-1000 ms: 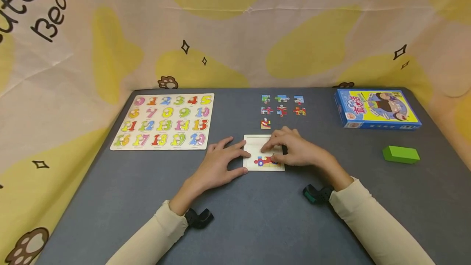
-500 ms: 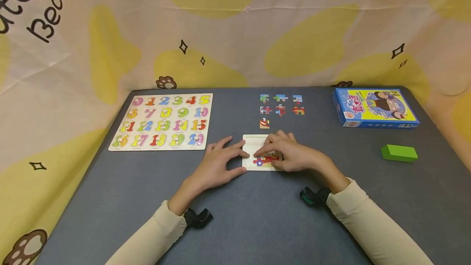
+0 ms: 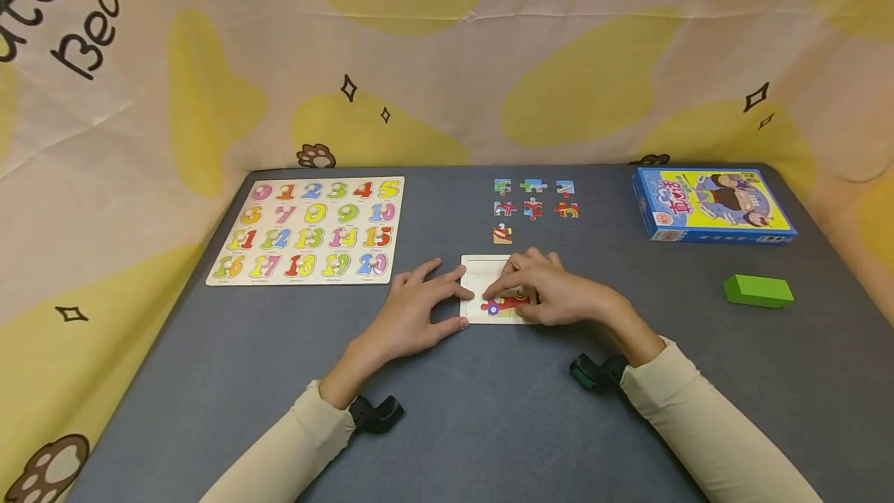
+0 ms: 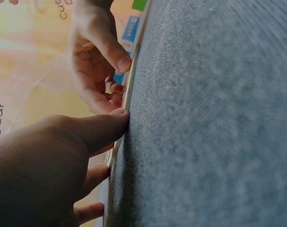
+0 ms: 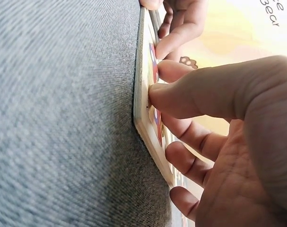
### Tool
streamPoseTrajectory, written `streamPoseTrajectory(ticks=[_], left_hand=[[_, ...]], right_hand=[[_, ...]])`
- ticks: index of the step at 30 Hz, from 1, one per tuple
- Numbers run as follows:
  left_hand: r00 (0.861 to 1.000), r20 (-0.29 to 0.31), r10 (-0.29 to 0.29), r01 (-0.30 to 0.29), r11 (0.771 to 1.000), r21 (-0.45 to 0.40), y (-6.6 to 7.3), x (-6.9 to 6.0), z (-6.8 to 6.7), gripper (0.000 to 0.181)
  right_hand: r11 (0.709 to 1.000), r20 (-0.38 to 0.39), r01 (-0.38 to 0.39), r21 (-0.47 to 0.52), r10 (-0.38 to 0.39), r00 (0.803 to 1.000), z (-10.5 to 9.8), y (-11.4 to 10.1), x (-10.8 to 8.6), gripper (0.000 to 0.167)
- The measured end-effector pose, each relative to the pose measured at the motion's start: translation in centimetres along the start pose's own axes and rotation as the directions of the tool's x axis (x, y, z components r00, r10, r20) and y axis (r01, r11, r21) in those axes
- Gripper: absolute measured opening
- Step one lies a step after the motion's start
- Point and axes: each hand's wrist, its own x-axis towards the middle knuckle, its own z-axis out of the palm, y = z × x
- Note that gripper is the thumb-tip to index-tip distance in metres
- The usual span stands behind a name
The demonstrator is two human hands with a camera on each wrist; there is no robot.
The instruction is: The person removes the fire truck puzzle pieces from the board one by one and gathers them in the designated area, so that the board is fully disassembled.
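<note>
A small white puzzle tray lies flat in front of me. Joined jigsaw pieces, showing a red vehicle with a blue wheel, fill part of its lower side. My left hand touches the tray's left edge with thumb and spread fingertips. Over the tray's right side, my right hand presses on the pieces with thumb and index finger, set apart; its other fingers are bent. In the right wrist view, the thumb rests on the tray beside the pieces. The right hand hides some of the pieces in the head view.
Several loose jigsaw pieces lie in rows behind the tray. A number board is at the left. A blue and yellow box stands at the back right, with a green block nearer. A printed cloth hangs behind the table.
My right hand has shifted slightly left across the pieces, its index finger now near their left end. Between half a second ago and now it barely moves. The left hand stays at the tray's edge.
</note>
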Motion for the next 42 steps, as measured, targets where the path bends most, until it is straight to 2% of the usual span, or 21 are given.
streamPoseTrajectory(ticks=[42], left_hand=[[0.999,0.046,-0.014,0.013,1.0,0.026,0.78,-0.15,-0.75,0.037]], right_hand=[[1.0,-0.013,0.015,0.019,-0.015,1.0,0.18,-0.18,0.24,0.039]])
